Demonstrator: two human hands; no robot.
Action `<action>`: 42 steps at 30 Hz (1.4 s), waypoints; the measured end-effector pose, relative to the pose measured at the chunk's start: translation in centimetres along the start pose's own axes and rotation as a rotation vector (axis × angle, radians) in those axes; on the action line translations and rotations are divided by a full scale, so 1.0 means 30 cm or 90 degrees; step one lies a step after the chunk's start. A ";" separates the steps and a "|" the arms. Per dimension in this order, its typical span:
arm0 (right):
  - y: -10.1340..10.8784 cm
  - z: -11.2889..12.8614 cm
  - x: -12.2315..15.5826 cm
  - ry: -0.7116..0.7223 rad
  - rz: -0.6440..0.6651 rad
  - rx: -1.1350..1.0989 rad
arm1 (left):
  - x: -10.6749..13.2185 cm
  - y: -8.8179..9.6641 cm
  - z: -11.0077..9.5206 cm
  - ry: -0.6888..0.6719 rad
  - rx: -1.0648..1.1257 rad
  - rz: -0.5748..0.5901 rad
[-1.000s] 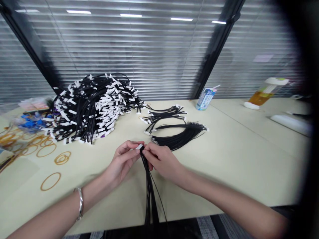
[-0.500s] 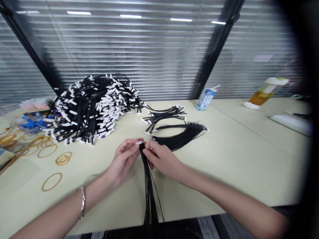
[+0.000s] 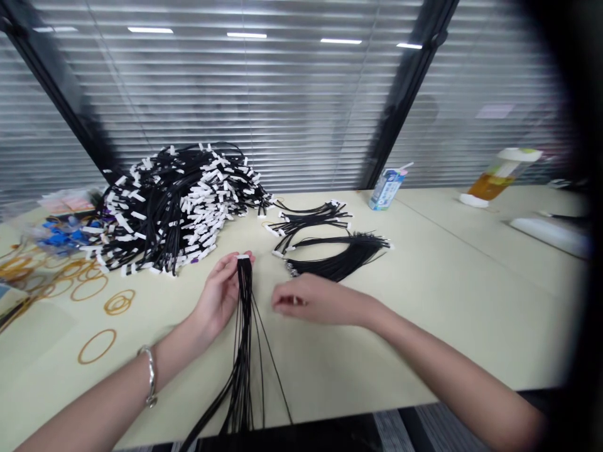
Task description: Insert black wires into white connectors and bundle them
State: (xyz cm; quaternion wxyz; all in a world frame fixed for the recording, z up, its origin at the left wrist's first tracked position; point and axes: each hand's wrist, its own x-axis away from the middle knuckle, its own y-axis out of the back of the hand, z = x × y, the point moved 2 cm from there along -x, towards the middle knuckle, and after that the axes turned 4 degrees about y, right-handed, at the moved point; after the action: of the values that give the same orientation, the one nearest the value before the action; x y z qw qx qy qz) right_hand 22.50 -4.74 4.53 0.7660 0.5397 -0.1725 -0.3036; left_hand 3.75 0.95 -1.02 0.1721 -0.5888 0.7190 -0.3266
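Left hand (image 3: 220, 295) is grasping a white rectangular connector (image 3: 242, 257) with thin black wires (image 3: 244, 339); curled right hand (image 3: 311, 298) is obscuring its grip, state indeterminable. Grey slatted blinds (image 3: 264, 100) are backing the cream counter (image 3: 452, 307).

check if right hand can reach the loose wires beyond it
Likely yes: the right hand looks clear of the held bundle and close to the loose wires, nothing visible between.

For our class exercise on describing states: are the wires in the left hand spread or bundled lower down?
Spread: below the white connector, the black wires fan out, several strands standing apart.
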 end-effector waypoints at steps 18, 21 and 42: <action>-0.014 -0.129 0.030 -0.207 -0.093 0.328 | 0.019 -0.023 0.002 0.004 -0.039 0.013; -0.017 -0.126 0.024 -0.206 -0.096 0.328 | 0.017 -0.020 0.004 0.000 -0.039 0.020; -0.057 -0.129 0.011 -0.171 -0.140 0.332 | 0.024 -0.025 0.003 0.000 -0.037 0.009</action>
State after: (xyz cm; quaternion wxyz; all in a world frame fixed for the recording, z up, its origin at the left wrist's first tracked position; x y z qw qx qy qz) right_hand 24.57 -2.56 1.53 0.5346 0.6886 -0.2851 -0.3984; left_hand 4.19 0.17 -0.48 0.1571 -0.5884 0.7326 -0.3041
